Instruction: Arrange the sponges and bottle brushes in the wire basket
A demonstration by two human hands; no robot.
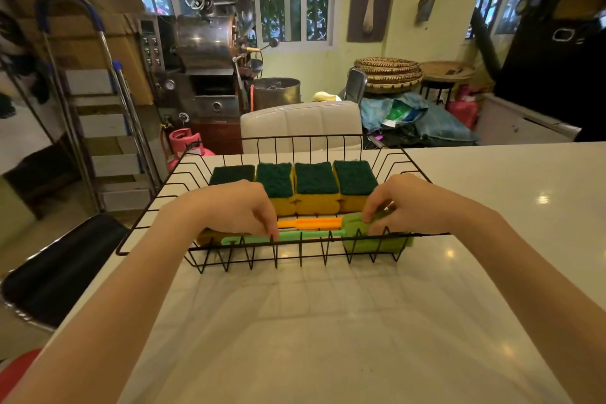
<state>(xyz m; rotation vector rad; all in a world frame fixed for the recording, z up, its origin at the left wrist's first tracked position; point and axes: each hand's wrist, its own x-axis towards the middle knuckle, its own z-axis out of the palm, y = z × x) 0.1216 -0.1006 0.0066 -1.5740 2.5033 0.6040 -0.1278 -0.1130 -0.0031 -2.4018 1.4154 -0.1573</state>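
Both my hands are down in the wire basket (229, 259): left hand (236, 207) pinching the green brush (295, 235) handle, right hand (406, 203) gripping its spongy head. Orange brush (311, 224) lies between my hands, four sponges (314, 187) lined up just past them.

Sponges (314, 187) behind brushes (308, 229) in basket (295, 259).

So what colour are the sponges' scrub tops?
Dark green, over yellow foam, on the sponges; head view.

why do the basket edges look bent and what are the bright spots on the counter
Head view: the wide-angle lens bows the wire basket and both forearms outward; the bright spots are ceiling lights glaring off the glossy counter, and the basket's wires cast a faint grid shadow toward the camera.
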